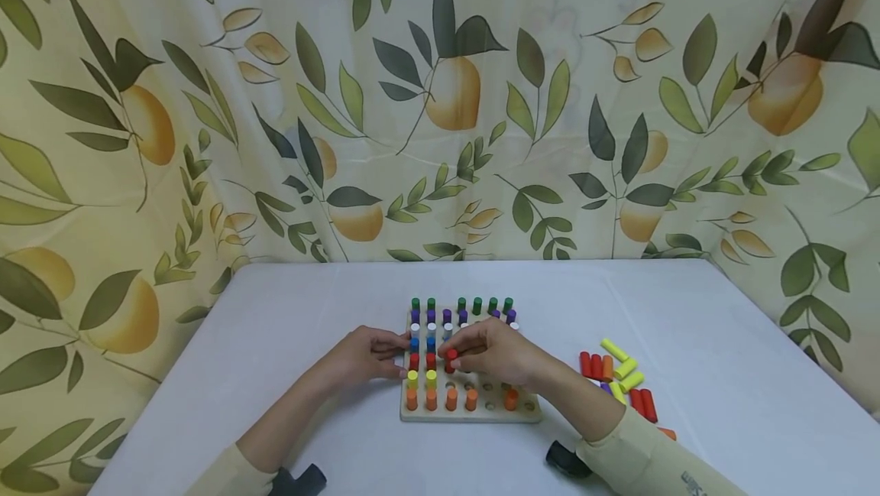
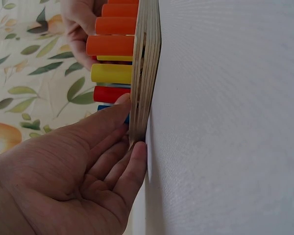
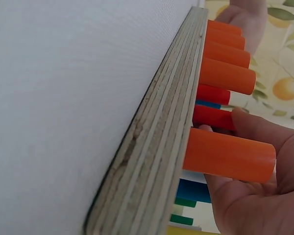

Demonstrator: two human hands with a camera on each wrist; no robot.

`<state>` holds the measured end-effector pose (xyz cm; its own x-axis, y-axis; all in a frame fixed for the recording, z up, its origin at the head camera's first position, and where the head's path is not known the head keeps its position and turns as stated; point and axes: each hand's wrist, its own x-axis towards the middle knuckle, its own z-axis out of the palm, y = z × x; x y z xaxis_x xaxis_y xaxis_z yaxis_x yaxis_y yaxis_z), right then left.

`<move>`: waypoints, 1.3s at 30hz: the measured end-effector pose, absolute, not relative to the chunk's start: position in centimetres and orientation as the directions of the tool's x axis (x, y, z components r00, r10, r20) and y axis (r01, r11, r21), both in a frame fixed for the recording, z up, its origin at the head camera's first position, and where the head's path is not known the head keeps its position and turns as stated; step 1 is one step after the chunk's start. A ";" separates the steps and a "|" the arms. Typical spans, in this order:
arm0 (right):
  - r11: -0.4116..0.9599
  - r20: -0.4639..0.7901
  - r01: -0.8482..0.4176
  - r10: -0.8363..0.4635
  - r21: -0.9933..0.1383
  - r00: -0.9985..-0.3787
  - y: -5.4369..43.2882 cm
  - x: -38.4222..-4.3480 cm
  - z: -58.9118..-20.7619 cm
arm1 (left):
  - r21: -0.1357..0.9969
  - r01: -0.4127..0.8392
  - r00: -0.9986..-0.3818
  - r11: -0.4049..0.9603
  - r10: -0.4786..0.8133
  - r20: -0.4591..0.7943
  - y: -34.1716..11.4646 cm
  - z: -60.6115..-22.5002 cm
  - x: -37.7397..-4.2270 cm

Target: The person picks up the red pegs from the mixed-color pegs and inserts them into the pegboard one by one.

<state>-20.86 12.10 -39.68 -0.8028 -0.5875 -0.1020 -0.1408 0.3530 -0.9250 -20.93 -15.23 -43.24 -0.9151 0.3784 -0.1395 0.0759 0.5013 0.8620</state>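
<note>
Beige sleeve (image 1: 646, 450) foremost, red peg (image 1: 451, 361) between fingertips (image 1: 469, 363) of right hand (image 1: 500, 352)

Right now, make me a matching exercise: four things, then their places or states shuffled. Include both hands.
1. left hand
2. right hand
3. green pegs
4. loose pegs

A. standing in the farthest row
B. pinching a red peg
C. lying to the right of the board
D. at the board's left edge

Pairs: 1-D, 2-B, 3-A, 4-C

Both forearms (image 1: 292, 408) reach forward, the left grip (image 1: 366, 354) curled, the right grip (image 1: 498, 351) pinching.
</note>
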 end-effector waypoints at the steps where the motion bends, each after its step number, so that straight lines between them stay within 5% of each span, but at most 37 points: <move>1: 0.356 -0.102 -0.142 -0.584 -0.923 -0.805 12.1 -20.9 -39.7 | 0.863 0.076 -0.915 0.500 0.380 -0.140 -15.2 -43.2 -20.9; 39: 0.431 -0.084 -0.194 -0.546 -0.881 -0.834 11.2 -20.4 -40.2 | 0.876 0.059 -0.918 0.479 0.372 -0.141 -15.1 -43.2 -20.6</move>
